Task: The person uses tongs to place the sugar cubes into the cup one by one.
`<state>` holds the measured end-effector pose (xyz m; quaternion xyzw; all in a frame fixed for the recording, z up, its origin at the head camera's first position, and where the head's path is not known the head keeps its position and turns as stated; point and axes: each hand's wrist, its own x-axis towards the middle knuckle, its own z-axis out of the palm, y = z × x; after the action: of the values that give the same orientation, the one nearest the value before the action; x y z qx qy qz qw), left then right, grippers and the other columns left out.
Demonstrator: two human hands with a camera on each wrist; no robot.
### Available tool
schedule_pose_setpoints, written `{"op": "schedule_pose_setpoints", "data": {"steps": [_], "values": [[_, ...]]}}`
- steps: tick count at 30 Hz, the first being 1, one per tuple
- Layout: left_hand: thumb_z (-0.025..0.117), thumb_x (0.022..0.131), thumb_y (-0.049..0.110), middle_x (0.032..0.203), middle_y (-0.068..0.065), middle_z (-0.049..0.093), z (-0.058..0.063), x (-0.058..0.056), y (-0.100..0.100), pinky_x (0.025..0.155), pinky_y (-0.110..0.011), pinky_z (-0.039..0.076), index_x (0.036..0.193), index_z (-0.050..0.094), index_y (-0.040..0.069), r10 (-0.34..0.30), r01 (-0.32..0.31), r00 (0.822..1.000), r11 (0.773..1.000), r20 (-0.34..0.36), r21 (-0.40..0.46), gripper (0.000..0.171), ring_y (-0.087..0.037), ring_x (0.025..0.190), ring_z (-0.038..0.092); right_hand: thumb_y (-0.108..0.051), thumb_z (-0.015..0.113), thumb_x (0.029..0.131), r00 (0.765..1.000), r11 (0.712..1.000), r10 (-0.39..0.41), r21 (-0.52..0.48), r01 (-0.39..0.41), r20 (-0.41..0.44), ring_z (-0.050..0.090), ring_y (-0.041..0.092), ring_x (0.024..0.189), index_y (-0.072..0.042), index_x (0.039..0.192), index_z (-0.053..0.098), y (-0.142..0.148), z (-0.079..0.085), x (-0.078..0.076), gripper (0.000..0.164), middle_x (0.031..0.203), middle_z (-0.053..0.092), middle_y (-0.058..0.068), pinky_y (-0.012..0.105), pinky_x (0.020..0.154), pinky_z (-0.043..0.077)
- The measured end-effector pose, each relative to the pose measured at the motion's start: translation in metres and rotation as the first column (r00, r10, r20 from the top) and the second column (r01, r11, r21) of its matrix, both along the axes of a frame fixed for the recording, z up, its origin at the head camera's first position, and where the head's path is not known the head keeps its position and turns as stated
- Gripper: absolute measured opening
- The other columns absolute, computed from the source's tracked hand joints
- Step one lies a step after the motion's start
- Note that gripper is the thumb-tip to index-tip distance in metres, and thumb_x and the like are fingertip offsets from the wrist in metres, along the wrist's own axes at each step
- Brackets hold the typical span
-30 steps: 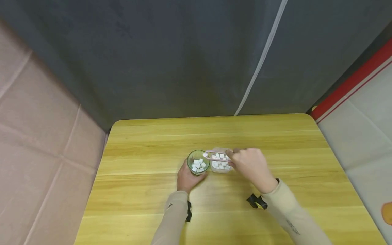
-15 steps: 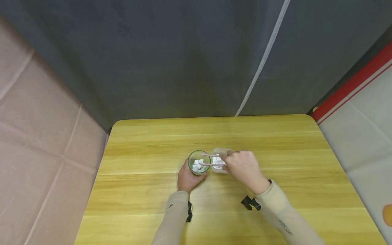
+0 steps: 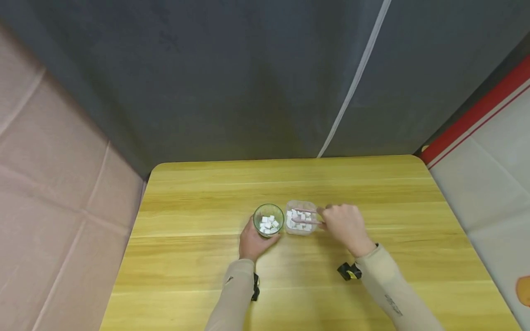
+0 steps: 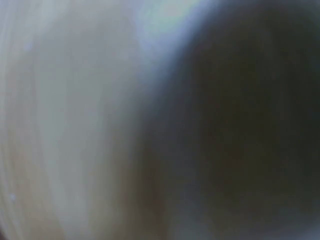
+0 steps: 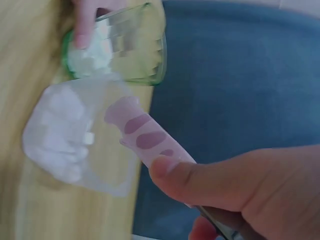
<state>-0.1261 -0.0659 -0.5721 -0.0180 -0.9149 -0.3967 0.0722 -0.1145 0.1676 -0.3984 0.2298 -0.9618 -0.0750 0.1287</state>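
Note:
My left hand (image 3: 253, 242) grips a green-tinted glass (image 3: 268, 208) from the near left side, fingers and thumb round its wall. White cubes (image 3: 269, 224) lie in the bottom of the glass. With my right hand (image 3: 343, 225) I hold pink tongs (image 3: 308, 222), their two arms apart and reaching over a clear plastic container (image 3: 301, 232) of white cubes just right of the glass. In the right wrist view, my thumb (image 5: 175, 175) presses on the tongs' pink, spotted arm (image 5: 145, 132), with the container (image 5: 107, 182) and the glass (image 5: 145, 50) beyond. Blur fills the left wrist view.
Both things stand on a wood-grain table (image 3: 198, 193). A dark grey curtain (image 3: 232, 92) hangs behind its far edge. A pink padded panel (image 3: 62, 207) borders the left side, and a white and red one (image 3: 488, 174) the right.
The tongs held a white cube at the glass, opened over it, then moved right above the container, arms apart. My left hand and the glass stay put.

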Motion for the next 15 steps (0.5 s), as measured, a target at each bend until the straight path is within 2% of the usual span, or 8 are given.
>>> {"op": "schedule_pose_setpoints", "data": {"steps": [5, 10, 12, 15], "values": [[0.077, 0.055, 0.058, 0.119, -0.007, 0.057, -0.001, 0.0, 0.0, 0.09, -0.045, 0.046, 0.132, 0.041, 0.014, 0.001, -0.001, 1.0, 1.0, 0.015, -0.004, 0.095, -0.028, 0.107, 0.056, -0.04, 0.079, 0.06, 1.0, 0.999, 0.001, 0.052, -0.002, 0.013, 0.032, 0.007, 0.038, -0.012, 0.075, 0.07, 0.0, -0.014, -0.002, 0.033, 0.05, 0.052, -0.001, 0.016, 0.032, 0.026], [0.077, 0.055, 0.057, 0.118, -0.007, 0.058, -0.001, 0.001, 0.0, 0.089, -0.046, 0.047, 0.131, 0.041, 0.014, -0.006, 0.006, 1.0, 1.0, -0.001, 0.005, 0.094, -0.028, 0.106, 0.056, -0.029, 0.075, 0.07, 1.0, 0.996, 0.002, 0.092, -0.005, 0.025, 0.03, 0.006, 0.038, -0.011, 0.068, 0.065, -0.005, -0.022, -0.003, 0.021, 0.045, 0.044, -0.003, 0.017, 0.031, 0.026], [0.077, 0.055, 0.058, 0.117, -0.007, 0.058, -0.002, 0.001, 0.001, 0.089, -0.046, 0.047, 0.13, 0.042, 0.014, -0.006, 0.006, 1.0, 1.0, -0.013, 0.005, 0.094, -0.028, 0.105, 0.056, -0.027, 0.075, 0.071, 0.999, 0.995, -0.005, 0.102, 0.001, 0.038, 0.028, 0.006, 0.038, -0.011, 0.062, 0.06, -0.008, -0.023, -0.004, 0.023, 0.044, 0.039, -0.004, 0.017, 0.032, 0.025], [0.077, 0.055, 0.058, 0.116, -0.007, 0.059, -0.004, 0.001, 0.001, 0.088, -0.046, 0.047, 0.13, 0.042, 0.014, -0.006, 0.006, 0.999, 1.0, -0.031, 0.005, 0.093, -0.027, 0.104, 0.057, -0.037, 0.076, 0.067, 0.996, 0.991, -0.032, 0.131, 0.021, 0.082, 0.023, 0.006, 0.04, -0.012, 0.057, 0.053, -0.01, -0.022, -0.006, 0.036, 0.042, 0.032, -0.005, 0.017, 0.033, 0.024]]}}
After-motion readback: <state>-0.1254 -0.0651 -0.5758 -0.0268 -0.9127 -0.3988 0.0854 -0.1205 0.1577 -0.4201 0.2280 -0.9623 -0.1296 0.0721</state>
